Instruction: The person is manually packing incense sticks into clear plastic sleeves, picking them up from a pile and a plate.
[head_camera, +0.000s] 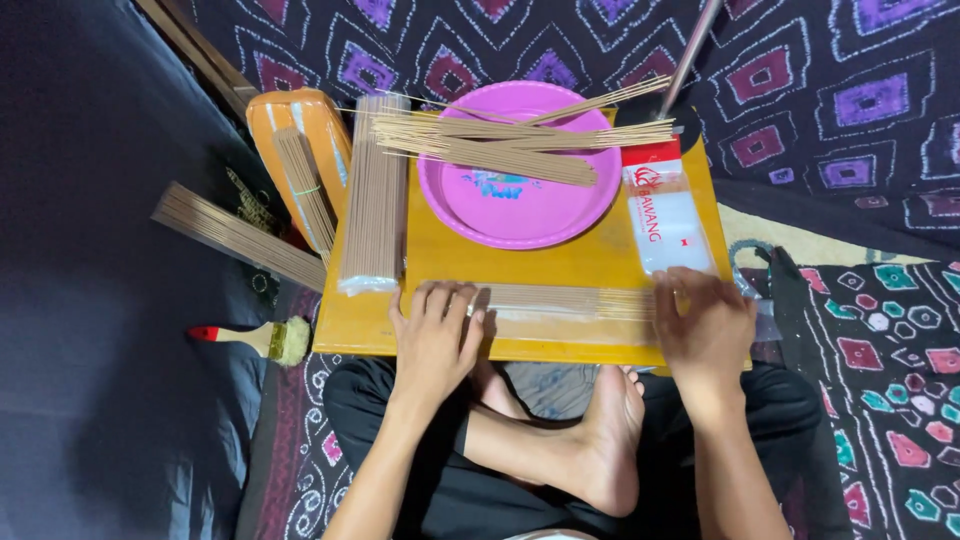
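Note:
A bundle of thin tan incense sticks (560, 300) lies crosswise near the front edge of a small yellow table (560, 262), partly in a clear plastic sleeve. My left hand (436, 335) rests flat on the bundle's left end, fingers together. At the right end, my right hand (703, 328) presses down on the sticks and the sleeve's opening. Behind them a pink round plate (520, 205) carries loose sticks (500, 145) laid across its rim.
A wrapped pack of sticks (373, 200) lies on the table's left side. Empty clear sleeves with red tops (662, 210) lie at the right. An orange case (300, 150), another stick bundle (235, 235) and a red-handled brush (262, 338) sit left of the table. My crossed legs lie below.

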